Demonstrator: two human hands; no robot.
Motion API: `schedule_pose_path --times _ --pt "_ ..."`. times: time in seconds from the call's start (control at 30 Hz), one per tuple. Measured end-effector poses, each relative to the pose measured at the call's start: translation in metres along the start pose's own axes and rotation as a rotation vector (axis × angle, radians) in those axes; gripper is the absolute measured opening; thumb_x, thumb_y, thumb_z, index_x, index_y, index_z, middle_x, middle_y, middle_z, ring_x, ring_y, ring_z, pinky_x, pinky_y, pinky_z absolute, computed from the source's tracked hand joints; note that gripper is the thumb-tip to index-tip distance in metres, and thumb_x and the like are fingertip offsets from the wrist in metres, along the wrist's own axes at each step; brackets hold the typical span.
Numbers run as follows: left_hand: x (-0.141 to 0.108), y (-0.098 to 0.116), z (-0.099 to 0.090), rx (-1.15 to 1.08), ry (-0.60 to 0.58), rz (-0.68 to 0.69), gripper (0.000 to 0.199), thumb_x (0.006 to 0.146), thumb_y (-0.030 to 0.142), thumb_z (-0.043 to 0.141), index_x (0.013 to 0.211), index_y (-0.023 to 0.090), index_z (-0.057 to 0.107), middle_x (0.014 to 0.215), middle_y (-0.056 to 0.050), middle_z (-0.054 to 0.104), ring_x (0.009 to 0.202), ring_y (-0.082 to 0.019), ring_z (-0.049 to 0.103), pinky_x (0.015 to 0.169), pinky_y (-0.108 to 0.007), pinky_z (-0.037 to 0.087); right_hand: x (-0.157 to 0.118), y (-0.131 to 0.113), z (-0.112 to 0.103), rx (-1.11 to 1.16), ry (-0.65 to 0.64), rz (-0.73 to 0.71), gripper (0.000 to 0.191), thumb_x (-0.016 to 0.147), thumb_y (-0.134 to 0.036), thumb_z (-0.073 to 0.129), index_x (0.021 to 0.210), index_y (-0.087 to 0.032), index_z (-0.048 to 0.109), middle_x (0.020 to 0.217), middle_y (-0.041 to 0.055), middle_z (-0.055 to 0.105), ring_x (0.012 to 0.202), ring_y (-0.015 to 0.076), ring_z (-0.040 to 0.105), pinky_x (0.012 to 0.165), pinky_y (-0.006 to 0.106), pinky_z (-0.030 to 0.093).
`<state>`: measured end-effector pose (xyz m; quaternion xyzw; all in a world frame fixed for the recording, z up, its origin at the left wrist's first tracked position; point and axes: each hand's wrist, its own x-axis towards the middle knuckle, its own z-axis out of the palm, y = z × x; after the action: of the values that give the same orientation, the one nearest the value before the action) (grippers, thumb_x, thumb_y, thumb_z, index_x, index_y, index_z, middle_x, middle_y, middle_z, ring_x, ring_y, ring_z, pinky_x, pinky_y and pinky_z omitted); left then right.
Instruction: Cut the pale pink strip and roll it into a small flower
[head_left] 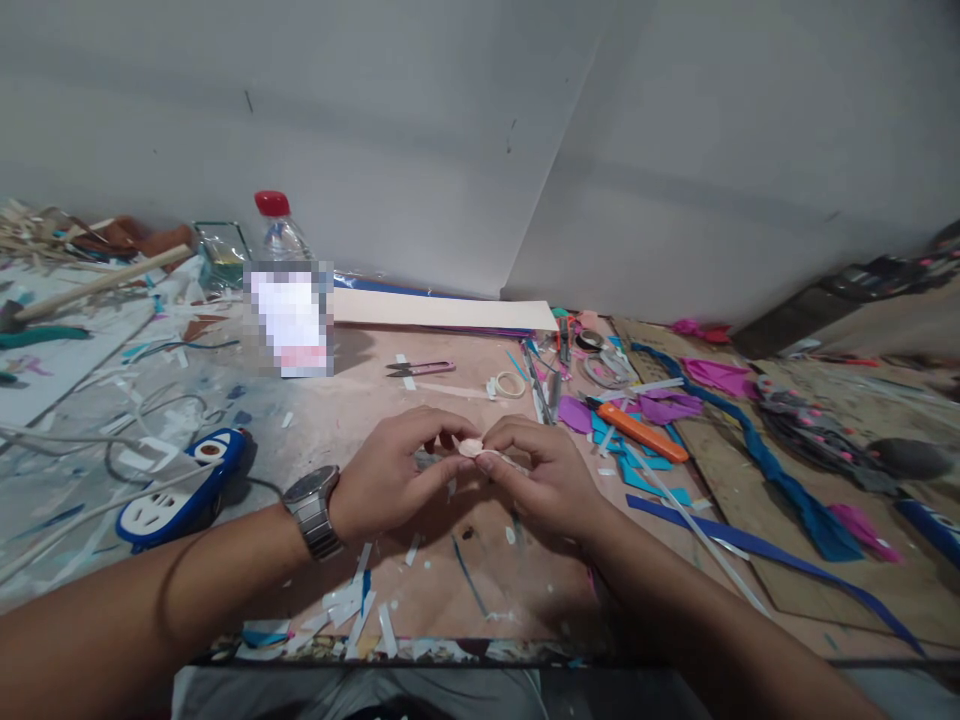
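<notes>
Between the fingertips of both hands is a small, pale, roundish piece (471, 447), too small to name for certain. My left hand (401, 462), with a metal watch (312, 508) on its wrist, pinches it from the left. My right hand (544, 468) closes on it from the right, thumb and forefinger together, and a thin pale strip shows beside its fingers. Thread snips (421, 368) with a pink handle lie beyond the hands. A roll of cream tape (510, 384) rests behind the right hand. To its right is an orange utility knife (641, 430) on blue and purple scraps.
A blue and white power strip (184, 490) with cables sits at the left. A red-capped bottle (281, 230) stands behind a blurred bright screen (292, 310). Blue fabric strips (765, 470) cross a wooden board (810, 590) at right. White scraps (349, 600) litter the near edge.
</notes>
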<state>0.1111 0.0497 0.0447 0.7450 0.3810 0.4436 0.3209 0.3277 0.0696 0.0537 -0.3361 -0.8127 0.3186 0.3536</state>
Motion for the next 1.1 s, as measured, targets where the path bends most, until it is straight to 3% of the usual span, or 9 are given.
schedule_pose_path --times 0.27,0.67,0.97,1.1 --pt "-0.0002 0.0005 -0.0016 -0.035 -0.002 -0.019 0.015 0.09 0.027 0.073 0.103 0.02 0.075 0.101 -0.003 0.077 0.092 -0.017 0.069 0.083 -0.029 0.052 -0.0006 0.0003 0.0019 0.073 -0.016 0.049 0.02 0.095 -0.032 0.066 0.081 -0.019 0.07 0.08 0.0026 0.071 0.075 0.0158 0.065 0.073 0.028 0.046" --pt "0.0011 0.0069 -0.0018 -0.088 -0.007 -0.04 0.015 0.085 0.027 0.077 0.097 0.019 0.076 0.094 -0.003 0.076 0.084 -0.015 0.066 0.076 -0.027 0.05 -0.0018 0.0002 -0.0011 0.256 -0.072 0.135 0.027 0.094 -0.038 0.068 0.075 -0.018 0.07 0.072 0.0008 0.066 0.069 0.0144 0.059 0.068 0.027 0.044" --pt "0.001 0.008 -0.0021 -0.162 -0.015 0.143 0.01 0.09 0.023 0.072 0.099 0.018 0.073 0.093 -0.004 0.072 0.085 -0.014 0.064 0.079 -0.029 0.05 -0.0027 -0.0009 -0.0015 0.373 -0.092 0.16 0.031 0.091 -0.042 0.071 0.072 -0.018 0.068 0.072 0.0012 0.065 0.068 0.0149 0.057 0.066 0.028 0.044" --pt "0.0016 0.007 -0.0021 -0.132 -0.003 0.122 0.009 0.091 0.024 0.072 0.098 0.018 0.073 0.088 -0.003 0.067 0.077 -0.013 0.058 0.071 -0.026 0.047 -0.0017 -0.0017 -0.0013 0.391 -0.073 0.172 0.03 0.091 -0.042 0.072 0.073 -0.018 0.069 0.072 0.0022 0.066 0.07 0.0165 0.059 0.068 0.03 0.045"
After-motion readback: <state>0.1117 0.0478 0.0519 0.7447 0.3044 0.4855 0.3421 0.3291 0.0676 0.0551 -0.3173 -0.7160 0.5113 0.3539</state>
